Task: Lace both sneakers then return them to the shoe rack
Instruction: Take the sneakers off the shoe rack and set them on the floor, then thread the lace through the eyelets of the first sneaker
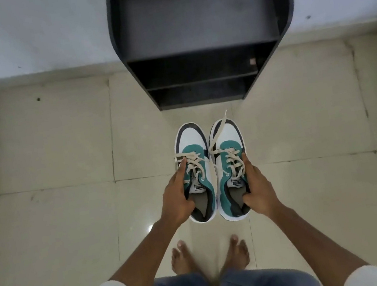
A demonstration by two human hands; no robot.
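Two white, teal and dark sneakers with cream laces are side by side, toes pointing away from me. My left hand [176, 199] grips the left sneaker [192, 147] at its collar, fingers along its outer side. My right hand [257, 188] grips the right sneaker [227, 136] the same way, thumb inside the opening. Both sneakers are laced; a loose lace end trails over the toe of the right one. The dark shoe rack [203, 41] stands straight ahead against the wall, its shelves bare.
Pale floor tiles [70, 211] spread all around. My bare feet [210, 258] stand just below the sneakers. White walls [17, 34] flank the rack, with low ledges at the left and right edges.
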